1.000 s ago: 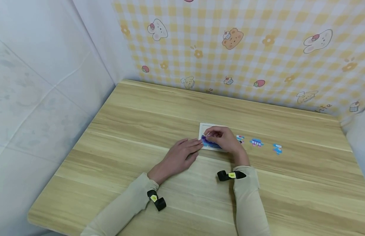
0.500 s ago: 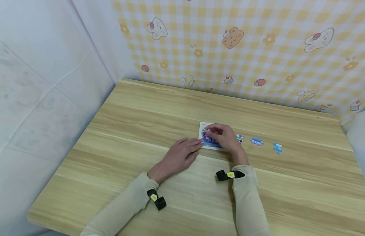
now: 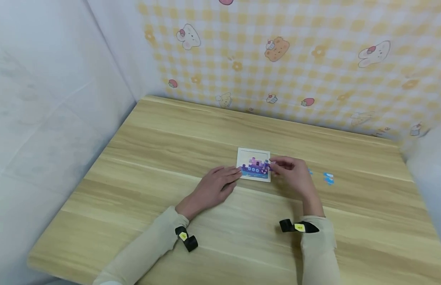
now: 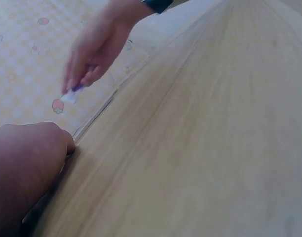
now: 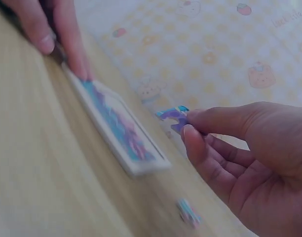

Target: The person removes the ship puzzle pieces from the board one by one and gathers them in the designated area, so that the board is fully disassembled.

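Note:
In the head view a small white-rimmed jigsaw tray [image 3: 243, 152] lies on the table, with a purple and pink boat picture in its lower part and a pale bare area above. My left hand [image 3: 216, 189] lies flat, its fingertips resting on the tray's near left corner. At the tray's right edge my right hand [image 3: 294, 174] pinches a puzzle piece [image 5: 173, 117] between thumb and forefinger. Purple and light blue show on that piece in the right wrist view, where it is raised clear of the table. The left wrist view shows the right hand [image 4: 99, 49] from the side.
A loose blue puzzle piece [image 3: 328, 178] lies to the right on the wooden table [image 3: 191, 138]. Another blue piece [image 3: 310, 171] is mostly hidden behind the right hand. A yellow checked cloth [image 3: 313, 71] hangs along the table's back edge.
My right hand has moved right from above the tray to its right edge, uncovering the boat picture. The left hand stays on the corner. The head view has shifted slightly.

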`<state>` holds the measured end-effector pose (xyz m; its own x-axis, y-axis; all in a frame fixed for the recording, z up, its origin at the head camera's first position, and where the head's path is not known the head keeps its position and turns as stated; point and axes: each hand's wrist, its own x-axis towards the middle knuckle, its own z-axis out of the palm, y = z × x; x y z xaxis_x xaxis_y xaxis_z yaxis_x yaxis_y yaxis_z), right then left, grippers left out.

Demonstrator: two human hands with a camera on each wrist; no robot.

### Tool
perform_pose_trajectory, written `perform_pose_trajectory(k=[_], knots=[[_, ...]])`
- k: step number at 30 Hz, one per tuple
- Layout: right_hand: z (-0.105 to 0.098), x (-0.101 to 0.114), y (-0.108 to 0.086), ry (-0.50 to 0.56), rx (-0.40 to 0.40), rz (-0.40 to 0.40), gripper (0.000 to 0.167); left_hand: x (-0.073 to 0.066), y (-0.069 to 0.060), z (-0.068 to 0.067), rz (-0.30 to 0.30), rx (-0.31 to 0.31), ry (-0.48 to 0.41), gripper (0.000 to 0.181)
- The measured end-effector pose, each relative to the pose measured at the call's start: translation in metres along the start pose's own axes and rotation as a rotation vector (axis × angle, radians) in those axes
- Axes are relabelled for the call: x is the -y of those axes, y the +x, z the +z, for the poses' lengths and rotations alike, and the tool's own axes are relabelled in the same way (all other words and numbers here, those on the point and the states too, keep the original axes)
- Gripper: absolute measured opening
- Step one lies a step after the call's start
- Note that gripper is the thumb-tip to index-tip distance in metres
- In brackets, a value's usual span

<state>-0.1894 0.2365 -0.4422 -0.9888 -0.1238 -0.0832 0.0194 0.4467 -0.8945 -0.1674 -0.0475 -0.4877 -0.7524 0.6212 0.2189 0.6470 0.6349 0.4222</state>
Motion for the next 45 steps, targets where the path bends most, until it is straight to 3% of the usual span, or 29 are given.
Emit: perform_pose_trajectory(k=[7,11,17,40,45], knots=[[-0.019,-0.02,-0.023,-0.044,0.032,-0.011,0.022,0.007,-0.003,-0.003,-0.018,-0.001,0.016,0.041],[-0.02,-0.029,-0.027,-0.027,0.03,0.029,0.021,0.007,-0.005,-0.002,-0.018,-0.008,0.005,0.041],[-0.018,-0.037,-0.032,-0.089,-0.012,0.065,0.019,0.004,-0.007,0.001,-0.009,-0.001,-0.005,0.04],[-0.027,-0.038,-0.037,-0.129,-0.017,0.02,0.022,-0.001,-0.003,0.002,-0.004,-0.013,-0.009,0.041],[-0.027,-0.035,-0.039,-0.069,-0.106,0.017,0.023,-0.001,-0.002,0.002,-0.003,-0.01,0.0,0.041]])
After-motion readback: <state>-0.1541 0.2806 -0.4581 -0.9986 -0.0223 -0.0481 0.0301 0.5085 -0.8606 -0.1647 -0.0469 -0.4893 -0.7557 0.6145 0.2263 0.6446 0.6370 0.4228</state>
